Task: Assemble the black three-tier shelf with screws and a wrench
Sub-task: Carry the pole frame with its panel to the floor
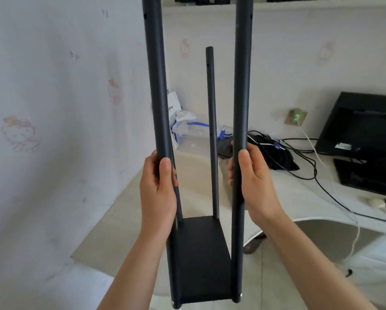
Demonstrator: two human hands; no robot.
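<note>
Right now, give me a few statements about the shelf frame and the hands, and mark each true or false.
1. Each hand grips a black pole: left hand, right hand. True.
2. Three poles are visible, the far one ungripped. True.
3. Three shelf boards are already fitted. False: only the bottom board is visible.
4. A wrench is in the right hand. False: it holds only a pole.

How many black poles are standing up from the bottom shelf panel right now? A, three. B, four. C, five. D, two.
A: three poles rise from the black shelf panel: the left pole gripped by the left hand, the right pole gripped by the right hand, and a rear pole that no hand touches.
</note>
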